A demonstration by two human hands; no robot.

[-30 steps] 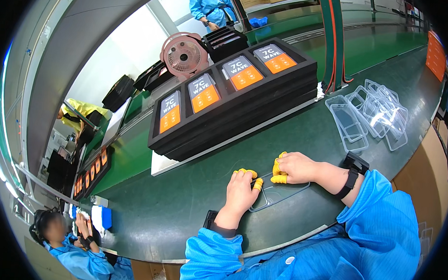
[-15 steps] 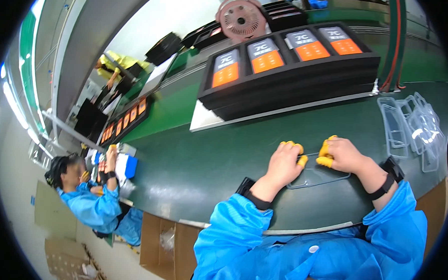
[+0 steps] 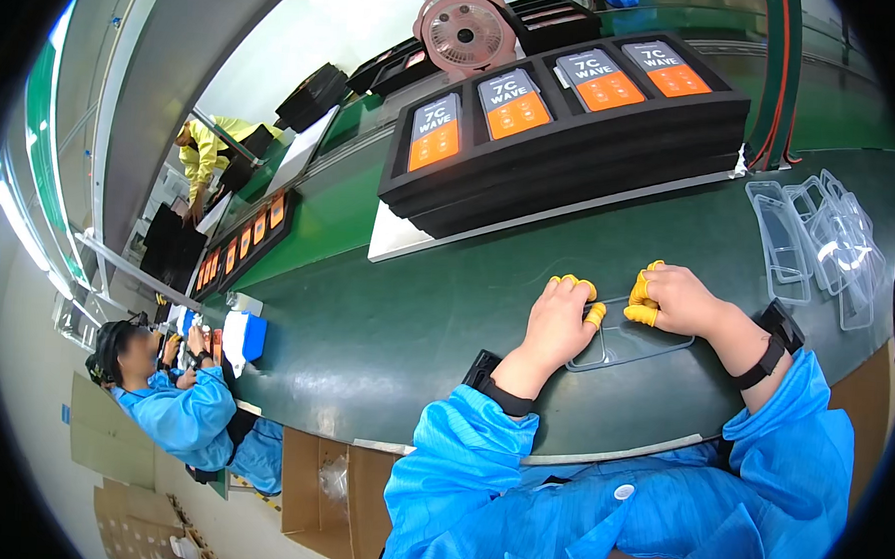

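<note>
Your left hand (image 3: 557, 322) and right hand (image 3: 678, 300), yellow rubber cots on curled fingers (image 3: 594, 314), press the flat, clear rounded-rectangle plastic case (image 3: 636, 345) lying between them on the smooth green counter (image 3: 385, 327), neither hand gripping it.

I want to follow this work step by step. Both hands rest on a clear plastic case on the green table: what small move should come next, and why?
Probably lift the clear case off the green table. The left hand and right hand, fingertips in yellow cots, already press on its top edge, while it lies flat and apart from the pile of clear cases.
</note>
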